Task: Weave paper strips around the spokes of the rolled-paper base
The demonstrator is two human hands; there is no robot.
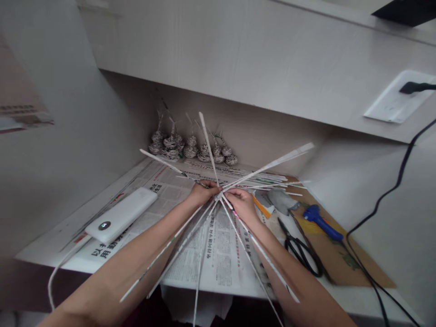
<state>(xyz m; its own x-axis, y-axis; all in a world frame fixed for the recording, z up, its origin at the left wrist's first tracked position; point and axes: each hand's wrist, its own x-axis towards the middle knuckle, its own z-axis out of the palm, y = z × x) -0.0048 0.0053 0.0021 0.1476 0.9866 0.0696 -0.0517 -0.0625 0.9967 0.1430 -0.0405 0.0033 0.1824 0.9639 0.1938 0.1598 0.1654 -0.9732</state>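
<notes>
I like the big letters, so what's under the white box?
Newspaper shows beside the white box, with big black writing poking out. Whatever lies right beneath is covered, so it can't be seen.

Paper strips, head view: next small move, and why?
I'd probably pinch the crossing with the left hand and bend one strip over it with the right hand: both hands meet there, while the paper strips fan out with free ends.
</notes>
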